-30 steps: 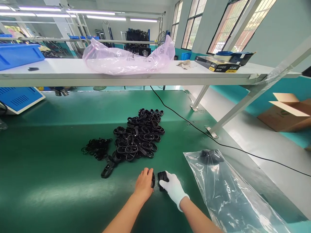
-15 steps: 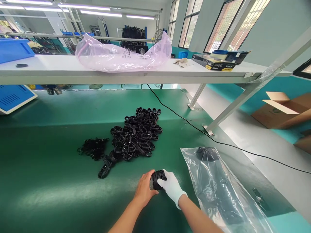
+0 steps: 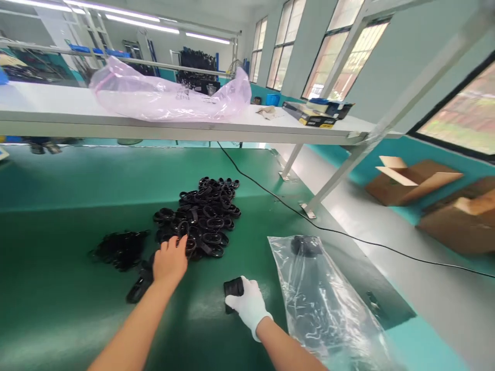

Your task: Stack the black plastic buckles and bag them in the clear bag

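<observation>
The right hand (image 3: 249,305) pinches the stack (image 3: 233,287) in front of the pile (image 3: 207,216); the left hand (image 3: 170,262) is at the pile's near edge, its grip unclear. A slackening right grip could splay the stack.

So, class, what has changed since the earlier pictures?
The bare left hand has let go of the stack of black loops and moved forward and left to the heap of black oval loops. The white-gloved right hand still holds the stack; the clear plastic bag stays put.
</observation>
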Motion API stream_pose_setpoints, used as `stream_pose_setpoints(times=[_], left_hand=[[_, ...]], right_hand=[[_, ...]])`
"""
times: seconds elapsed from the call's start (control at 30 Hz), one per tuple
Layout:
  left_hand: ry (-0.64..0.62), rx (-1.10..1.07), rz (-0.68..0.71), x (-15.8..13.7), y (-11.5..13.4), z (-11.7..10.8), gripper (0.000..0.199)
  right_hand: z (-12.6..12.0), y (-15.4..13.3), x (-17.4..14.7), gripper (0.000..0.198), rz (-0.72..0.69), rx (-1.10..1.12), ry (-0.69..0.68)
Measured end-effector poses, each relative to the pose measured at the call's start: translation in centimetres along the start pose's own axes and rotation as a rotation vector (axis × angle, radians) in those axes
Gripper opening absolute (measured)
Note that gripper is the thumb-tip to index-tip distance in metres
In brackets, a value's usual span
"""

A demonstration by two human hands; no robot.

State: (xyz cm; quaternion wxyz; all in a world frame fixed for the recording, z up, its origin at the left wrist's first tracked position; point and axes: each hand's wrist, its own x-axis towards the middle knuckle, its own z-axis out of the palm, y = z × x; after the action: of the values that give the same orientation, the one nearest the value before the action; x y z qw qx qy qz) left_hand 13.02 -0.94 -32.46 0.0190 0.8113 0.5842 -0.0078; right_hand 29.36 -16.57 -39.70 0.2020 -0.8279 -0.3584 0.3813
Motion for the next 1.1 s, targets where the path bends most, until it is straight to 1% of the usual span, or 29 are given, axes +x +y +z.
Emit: stream_pose_setpoints(times=[0.07,0.1,0.17,0.27,0.33,0.4,0.47,0.53,0.6,0.7,0.73,0.8,0.87,1.0,1.1], left_hand=[[-0.027,0.104,0.095,1.1,-0.6,-0.6,0.039],[-0.032,0.130,0.121,1.2,-0.6,-0.8,0.036],[-0.050,0.142,0.123,0.7,0.0,-0.9,0.033],[-0.131,0.063,0.044,-2.1,2.2,0.2,0.033],[-0.213,-0.012,-0.015,-4.8,3.9,1.6,0.035],[-0.307,-0.034,-0.046,-7.3,5.2,3.3,0.034],[-0.388,-0.077,-0.092,-9.0,5.8,4.5,0.041],[-0.406,-0.136,-0.110,-9.7,5.7,5.0,0.049],[-0.399,-0.180,-0.037,-9.5,5.3,4.8,0.060],[-0.437,-0.176,0.137,-8.6,5.1,4.0,0.073],[-0.458,-0.167,0.161,-8.4,5.1,3.9,0.073],[-0.477,-0.184,0.155,-8.3,5.1,3.8,0.069],[-0.474,-0.322,0.127,-8.7,5.0,4.1,0.067],[-0.491,-0.740,0.105,-10.1,4.7,5.5,0.075],[-0.511,-0.862,0.100,-10.3,4.8,6.5,0.077]], right_hand=[[0.0,0.0,0.2,0.046,0.006,0.007,0.011],[0.0,0.0,0.3,0.046,0.017,0.009,0.012],[-0.1,-0.1,0.4,0.045,0.044,0.019,0.006],[-0.3,-0.2,0.4,0.041,0.053,0.037,0.009],[-0.3,-0.2,0.2,0.041,0.023,0.041,0.024],[-0.4,-0.1,0.1,0.041,-0.008,0.033,0.035],[-0.3,0.2,-0.1,0.041,-0.019,0.018,0.037],[-0.1,0.3,-0.1,0.041,-0.006,0.001,0.034],[0.0,0.4,0.0,0.045,0.004,-0.006,0.017],[0.1,0.5,0.0,0.047,0.011,0.008,-0.017],[0.1,0.5,0.0,0.047,0.009,0.013,-0.018],[0.1,0.5,-0.1,0.045,0.000,0.014,-0.008],[0.0,0.5,-0.1,0.042,-0.015,0.010,-0.001],[0.0,0.6,-0.1,0.039,-0.017,0.007,-0.012],[0.2,0.8,-0.1,0.046,-0.016,0.012,-0.007]])
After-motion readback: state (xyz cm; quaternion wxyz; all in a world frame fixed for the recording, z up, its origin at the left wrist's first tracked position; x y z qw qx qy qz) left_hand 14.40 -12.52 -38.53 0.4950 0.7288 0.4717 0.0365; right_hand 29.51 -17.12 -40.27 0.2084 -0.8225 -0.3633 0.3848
